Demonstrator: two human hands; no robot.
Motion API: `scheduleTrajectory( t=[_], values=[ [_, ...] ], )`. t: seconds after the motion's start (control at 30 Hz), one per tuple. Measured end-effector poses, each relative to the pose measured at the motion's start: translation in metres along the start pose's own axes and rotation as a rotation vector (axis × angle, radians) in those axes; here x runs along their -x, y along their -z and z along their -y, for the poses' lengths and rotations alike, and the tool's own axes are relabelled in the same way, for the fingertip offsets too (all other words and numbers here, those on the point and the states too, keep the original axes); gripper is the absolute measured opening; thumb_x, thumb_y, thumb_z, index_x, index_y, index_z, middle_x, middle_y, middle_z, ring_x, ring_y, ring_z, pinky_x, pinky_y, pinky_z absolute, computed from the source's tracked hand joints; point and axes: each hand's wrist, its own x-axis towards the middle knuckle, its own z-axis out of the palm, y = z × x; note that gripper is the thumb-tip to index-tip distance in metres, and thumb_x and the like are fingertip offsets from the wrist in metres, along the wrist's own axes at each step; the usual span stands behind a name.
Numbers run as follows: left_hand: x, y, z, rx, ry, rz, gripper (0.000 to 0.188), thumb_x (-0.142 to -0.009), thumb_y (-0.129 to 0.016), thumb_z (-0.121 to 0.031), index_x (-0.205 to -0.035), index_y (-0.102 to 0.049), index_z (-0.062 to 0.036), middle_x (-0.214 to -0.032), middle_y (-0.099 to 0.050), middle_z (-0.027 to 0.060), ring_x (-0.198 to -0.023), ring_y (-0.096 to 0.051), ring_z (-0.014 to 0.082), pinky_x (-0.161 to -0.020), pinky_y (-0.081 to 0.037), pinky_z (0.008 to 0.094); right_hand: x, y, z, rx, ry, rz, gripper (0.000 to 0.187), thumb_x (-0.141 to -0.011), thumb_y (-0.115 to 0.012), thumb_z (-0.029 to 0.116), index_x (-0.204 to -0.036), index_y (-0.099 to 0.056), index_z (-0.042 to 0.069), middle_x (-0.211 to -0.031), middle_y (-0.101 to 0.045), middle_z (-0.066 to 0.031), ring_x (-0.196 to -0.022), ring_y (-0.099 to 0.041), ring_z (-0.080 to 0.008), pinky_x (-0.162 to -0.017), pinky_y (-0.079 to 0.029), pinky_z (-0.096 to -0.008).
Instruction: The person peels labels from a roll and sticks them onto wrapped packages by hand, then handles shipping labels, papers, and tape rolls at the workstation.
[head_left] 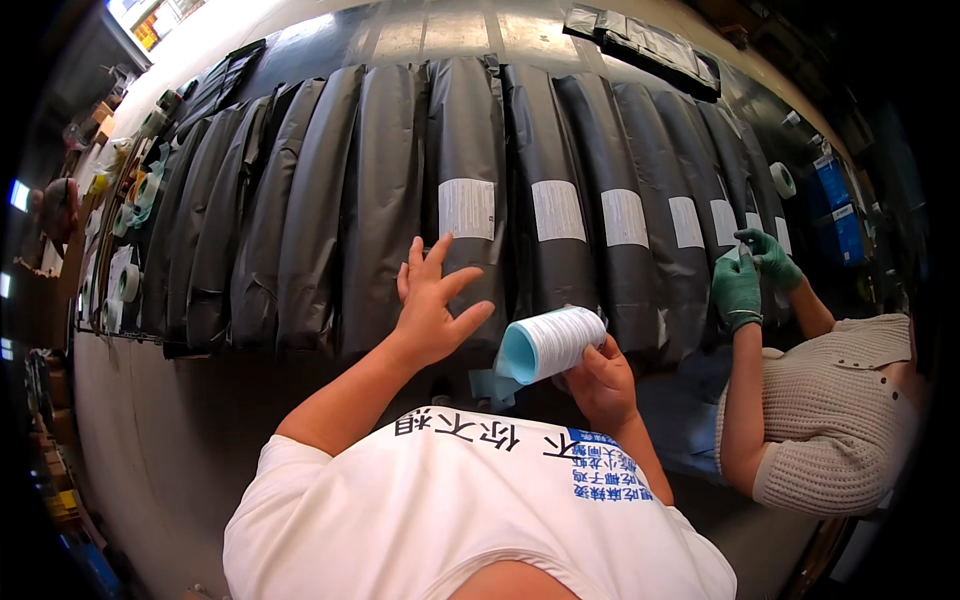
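**Many long dark packages, one label roll in hand**

A dark, glossy tabletop (530,40) spreads to the far side, carrying a row of long, dark grey, plastic-wrapped packages (390,190). They lie side by side, near ends toward the person, probably so that every upper face can be reached; their film is smooth, faintly shiny and creased along rounded sides. At the right, a co-worker in a beige, waffle-textured knit top (835,420) brings two green-gloved hands (738,292) together over the packages.

The person's bare left hand (437,305) holds nothing, its fingers spread wide over a package left of the middle; whether a fingertip touches, I cannot tell. The bare right hand (603,385) grips a hollow white roll of labels with light-blue backing (572,338), just in front of the row's near edge. Thumb and fingers close on its right end, which seems to leave the hollow left end free.

Flat, rectangular white paper labels (466,209) sit on packages from the middle rightward, faces up, apparently for easy reading. Smallest is a loose light-blue strip (495,388), hanging below the roll.
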Motion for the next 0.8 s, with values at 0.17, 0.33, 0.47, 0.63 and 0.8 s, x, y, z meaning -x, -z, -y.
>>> scheduleTrajectory(
  t=[0.17, 0.33, 0.47, 0.63, 0.8],
  values=[
    [0.043, 0.010, -0.031, 0.144, -0.234, -0.037, 0.032, -0.078, -0.078, -0.034, -0.094, -0.070, -0.0081, -0.139, -0.045, 0.0141, -0.139, -0.019, 0.0402, -0.113, -0.013, 0.0517, -0.027, -0.028, -0.021, -0.085, -0.156, -0.293, 0.028, -0.095, -0.063, 0.018, -0.119, -0.056, 0.006, -0.115, -0.060, -0.0060, -0.107, -0.058, -0.0186, -0.097, -0.047, -0.0347],
    [0.039, 0.029, 0.003, 0.750, 0.258, -0.071, 0.026, -0.091, -0.067, -0.025, -0.107, -0.071, -0.0050, -0.137, -0.049, 0.0136, -0.130, -0.035, 0.0290, -0.109, -0.027, 0.0418, -0.034, -0.066, -0.037, 0.590, 0.071, 0.033, 0.037, -0.087, -0.070, 0.012, -0.121, -0.060, 0.002, -0.136, -0.045, -0.0110, -0.120, -0.052, -0.0266, -0.103, -0.042, -0.0373],
    [0.044, 0.048, 0.022, 1.481, 0.685, 0.224, 0.054, -0.092, -0.065, -0.031, -0.132, -0.051, 0.0028, -0.141, -0.045, 0.0156, -0.132, -0.037, 0.0270, -0.109, -0.030, 0.0406, -0.046, -0.079, -0.062, 1.069, 0.481, 0.082, 0.031, -0.078, -0.073, -0.002, -0.108, -0.069, 0.001, -0.145, -0.035, -0.0146, -0.132, -0.042, -0.0315, -0.107, -0.037, -0.0399],
    [0.040, 0.087, 0.041, 0.154, -0.086, -0.101, 0.076, -0.084, -0.073, -0.035, -0.142, -0.040, 0.0015, -0.146, -0.037, 0.0203, -0.137, -0.035, 0.0314, -0.115, -0.023, 0.0416, -0.042, -0.108, -0.076, 1.174, 0.455, 0.088, 0.027, -0.077, -0.073, -0.002, -0.104, -0.069, 0.001, -0.146, -0.034, -0.0148, -0.129, -0.043, -0.0323, -0.107, -0.036, -0.0396],
    [0.032, 0.110, 0.051, 0.528, -0.060, 0.592, 0.052, -0.086, -0.073, -0.030, -0.131, -0.059, -0.0086, -0.115, -0.067, 0.0165, -0.103, -0.066, 0.0285, -0.088, -0.050, 0.0338, -0.033, -0.122, -0.083, 1.174, 0.529, 0.113, 0.016, -0.074, -0.075, -0.003, -0.089, -0.069, 0.002, -0.150, -0.029, -0.0139, -0.126, -0.044, -0.0290, -0.106, -0.036, -0.0385]
  ],
)
